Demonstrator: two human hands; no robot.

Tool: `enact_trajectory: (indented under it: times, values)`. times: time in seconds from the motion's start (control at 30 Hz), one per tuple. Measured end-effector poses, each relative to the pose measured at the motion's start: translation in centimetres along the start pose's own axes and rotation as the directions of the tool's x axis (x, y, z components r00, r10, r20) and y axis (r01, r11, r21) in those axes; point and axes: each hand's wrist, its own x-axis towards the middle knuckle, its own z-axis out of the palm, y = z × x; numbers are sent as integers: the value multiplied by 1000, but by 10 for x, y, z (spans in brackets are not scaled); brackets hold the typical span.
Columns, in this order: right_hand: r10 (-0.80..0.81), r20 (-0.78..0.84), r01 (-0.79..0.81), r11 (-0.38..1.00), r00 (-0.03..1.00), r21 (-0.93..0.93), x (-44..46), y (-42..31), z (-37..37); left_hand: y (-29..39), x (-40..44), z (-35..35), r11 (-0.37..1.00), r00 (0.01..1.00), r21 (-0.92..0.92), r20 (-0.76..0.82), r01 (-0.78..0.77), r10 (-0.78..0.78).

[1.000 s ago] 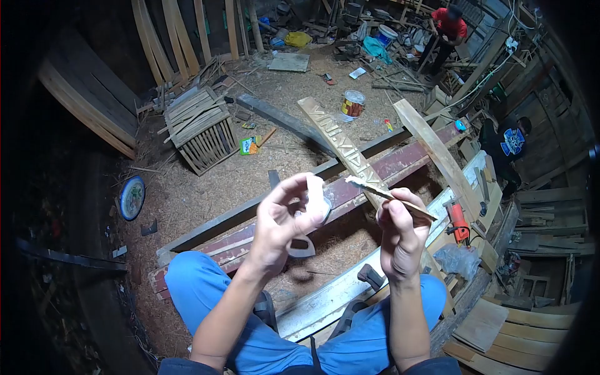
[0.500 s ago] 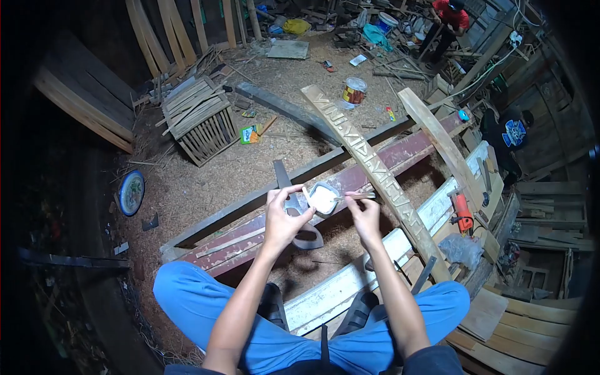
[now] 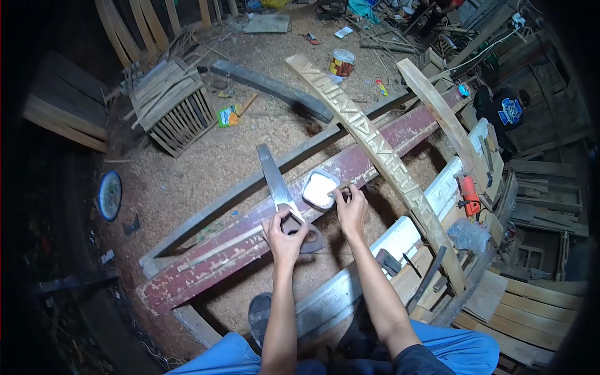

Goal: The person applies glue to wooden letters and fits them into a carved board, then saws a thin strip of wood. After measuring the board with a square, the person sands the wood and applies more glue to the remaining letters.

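Observation:
A small square tub (image 3: pixel 305 191) of white paste stands on the dark red plank (image 3: pixel 206 275). My right hand (image 3: pixel 351 209) is closed on a thin stick (image 3: pixel 345 185), its lower end at the paste. Below and left of the tub, my left hand (image 3: pixel 285 239) pinches a small pale strip of wood (image 3: pixel 296 214) over the handle of a hand saw (image 3: pixel 272 172). The saw lies across the plank, its blade pointing away from me. To the right, a curved board with raised carved letters (image 3: pixel 369 147) rests across the planks.
A second curved board (image 3: pixel 431 103), a red power tool (image 3: pixel 469 195) and a clear plastic bag (image 3: pixel 469 235) are at the right. Beyond lie a paint can (image 3: pixel 342 63) and a slatted wooden crate (image 3: pixel 178 115). One person (image 3: pixel 503 115) sits at the right; another (image 3: pixel 434 15) is at the back.
My left hand has moved down from the tub to above the saw handle with the pale strip. My right hand has moved slightly left, the stick's tip still at the paste. The view has shifted.

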Motion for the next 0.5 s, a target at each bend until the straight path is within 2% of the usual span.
enact_trajectory:
  times: [0.03,0.1,0.13,0.17,0.23,0.27,0.3,0.37,0.43,0.5]
  values:
    - [-1,11,2,1000,1000,-20,-2,3,-3,-2,-2,3,997,999,-72,-41,-6,3]
    - [-111,-19,113,987,994,112,-1,13,2,4,-2,2,994,995,-46,-23,-102,101]
    - [-104,-100,113,990,989,82,-5,16,4,8,-1,2,993,994,-51,-23,-105,104]
    - [-108,-110,117,990,988,79,-12,20,2,12,0,2,990,993,-80,-17,-119,118]
    - [174,61,-185,920,983,346,-26,15,-14,27,3,5,982,990,-125,-7,-138,138]
    - [176,80,-192,923,981,332,-33,14,-21,38,2,7,974,981,-114,-7,-195,195]
    - [178,153,-214,938,972,272,-38,-19,-52,53,1,9,962,968,-102,-2,-252,253]
    - [-59,167,34,989,984,146,-38,-26,-84,80,-6,10,945,949,-106,30,-309,314]
    - [-231,246,219,973,941,75,-37,-54,-136,102,-13,12,922,925,-145,77,-358,371]
    - [-328,307,327,943,893,55,-36,-66,-179,125,-18,12,900,902,-169,98,-401,420]
